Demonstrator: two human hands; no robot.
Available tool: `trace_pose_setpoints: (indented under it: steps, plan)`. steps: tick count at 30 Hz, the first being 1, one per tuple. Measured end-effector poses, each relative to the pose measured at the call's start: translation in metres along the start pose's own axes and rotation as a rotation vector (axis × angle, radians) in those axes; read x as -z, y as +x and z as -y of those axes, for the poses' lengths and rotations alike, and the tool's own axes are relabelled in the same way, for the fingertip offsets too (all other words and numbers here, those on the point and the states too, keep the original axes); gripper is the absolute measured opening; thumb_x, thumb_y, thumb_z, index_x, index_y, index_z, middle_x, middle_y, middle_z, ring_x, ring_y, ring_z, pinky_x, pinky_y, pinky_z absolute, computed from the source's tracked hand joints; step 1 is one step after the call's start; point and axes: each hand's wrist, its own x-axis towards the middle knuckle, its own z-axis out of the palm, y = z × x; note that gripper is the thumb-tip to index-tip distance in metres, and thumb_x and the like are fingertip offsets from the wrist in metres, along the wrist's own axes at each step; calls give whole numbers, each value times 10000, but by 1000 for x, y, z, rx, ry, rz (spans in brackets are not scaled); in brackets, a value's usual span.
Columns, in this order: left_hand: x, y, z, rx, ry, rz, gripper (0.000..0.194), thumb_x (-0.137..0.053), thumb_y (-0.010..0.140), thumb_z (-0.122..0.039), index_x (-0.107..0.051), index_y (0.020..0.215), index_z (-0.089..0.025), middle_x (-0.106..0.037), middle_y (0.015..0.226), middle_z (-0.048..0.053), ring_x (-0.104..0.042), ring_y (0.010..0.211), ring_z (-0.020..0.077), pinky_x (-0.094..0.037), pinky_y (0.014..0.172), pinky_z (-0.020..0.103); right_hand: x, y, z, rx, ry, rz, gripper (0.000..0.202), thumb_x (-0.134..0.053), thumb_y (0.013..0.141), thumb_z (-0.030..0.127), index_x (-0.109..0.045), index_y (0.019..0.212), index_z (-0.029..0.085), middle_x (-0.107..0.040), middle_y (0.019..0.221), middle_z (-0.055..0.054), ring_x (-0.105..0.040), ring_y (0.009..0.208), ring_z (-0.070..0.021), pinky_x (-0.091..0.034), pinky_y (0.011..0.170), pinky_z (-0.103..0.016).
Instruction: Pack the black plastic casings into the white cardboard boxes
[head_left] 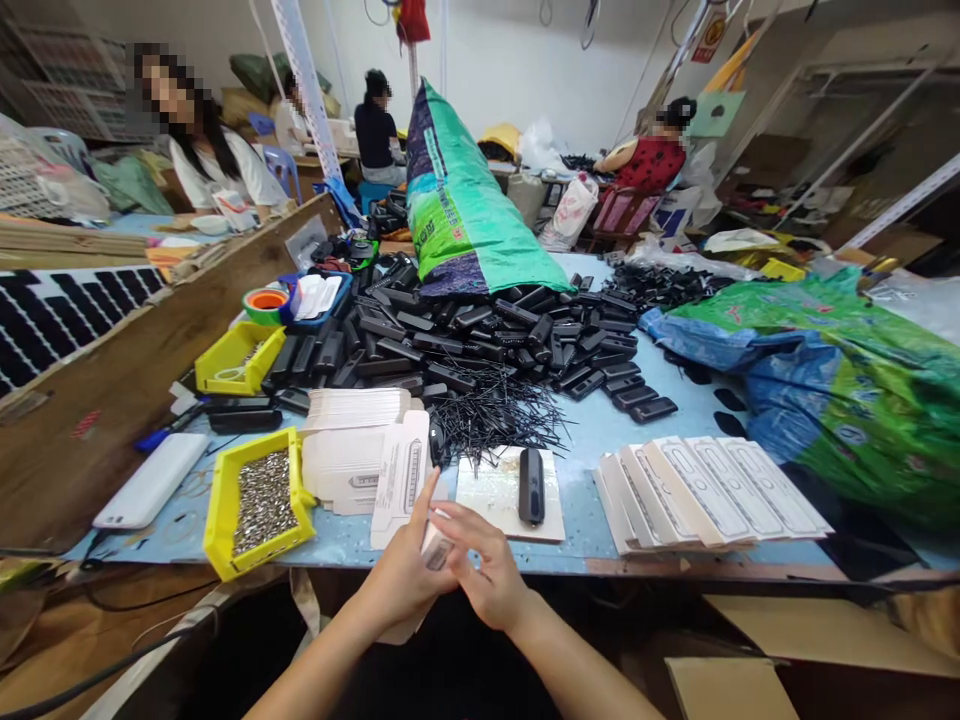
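My left hand (409, 562) is wrapped around a small white printed carton (436, 550) just off the table's front edge. My right hand (489, 570) closes on the carton's upper end, thumb and fingers bent together. Part of the carton shows below the hands; the fingers cover much of it. Just beyond, a flat printed carton blank (401, 485) leans against a stack of blanks (352, 415). One black plastic case (532, 485) lies on a white board (480, 505). To the right sits a fanned row of printed white cartons (705, 490).
A yellow bin of small metal parts (217, 510), another yellow bin (217, 360) and a white phone-like slab (154, 480) occupy the left. Piled black cases (450, 340), thin black sticks (502, 410) and a tall green sack (472, 210) stand behind. Several people sit farther back.
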Motion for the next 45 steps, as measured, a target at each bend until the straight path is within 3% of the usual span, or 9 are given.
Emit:
trace_pose_setpoints:
  steps: [6,9,13,16,19,23,27,36,45]
  plan:
    - [37,-6,21,307,-772,-129,792,-603,777,-357,-197,1449,-247,-627,1169,139,-603,1090,327,-517,868,511,98,-4,-38,-68,-800,217,624,-486,738,-37,-569,1255,302,-391,1461,-48,-267,1392,-305,-157,1107,-643]
    - [56,-4,20,370,-1110,-317,564,-500,859,-335,-357,1391,-210,-678,1075,137,-665,961,278,-573,779,421,122,-5,-40,-92,-760,195,399,-568,716,-5,-658,1005,254,-562,1310,-63,-433,1297,-305,-270,1082,-605]
    - [41,1,10,351,-1174,-661,349,-407,939,-275,-512,1270,-233,-694,1032,83,-683,832,172,-593,662,286,74,-2,-14,-115,-106,-245,407,-659,803,389,-487,1146,253,-695,948,-68,-687,864,-239,-560,794,-442]
    - [10,-1,2,447,-1181,-569,333,-460,924,-300,-528,1238,-212,-678,1056,91,-677,835,174,-597,716,323,24,5,3,24,103,-424,479,-707,738,495,-484,1094,265,-629,1145,-117,-634,1035,-275,-528,866,-463]
    - [-7,-10,7,452,-991,-288,459,-478,885,-484,-521,1231,-185,-635,1135,130,-646,989,238,-556,855,419,3,8,11,143,37,-340,500,-813,649,370,-530,1050,272,-537,1302,-104,-531,1198,-280,-455,982,-439]
    - [-2,-19,28,88,-160,-396,842,-746,602,-561,-431,1288,-187,-464,1361,172,-415,1293,362,-423,1010,521,8,4,14,81,132,-265,535,-771,715,330,-498,1174,304,-646,1085,-43,-639,986,-203,-501,891,-338]
    - [0,-15,37,-115,276,-278,732,-726,662,-356,-378,1288,-209,-596,1185,137,-605,1084,303,-513,885,426,39,20,-14,-39,-26,91,333,-526,890,455,-594,1134,238,-659,980,-49,-632,911,-193,-503,848,-337]
    - [3,11,38,-117,354,-254,662,-660,702,-333,-356,1269,-175,-673,944,75,-683,823,240,-540,687,319,113,51,-116,-153,-442,-136,81,-588,794,234,-602,736,180,-610,847,-52,-561,823,-169,-470,807,-330]
    - [-3,31,37,-93,386,-46,855,-628,761,-330,-163,1473,-231,-456,1410,137,-511,1234,284,-432,996,407,79,44,-63,-237,-124,-488,250,-477,881,385,-485,1044,196,-625,801,-28,-586,634,-140,-499,598,-279]
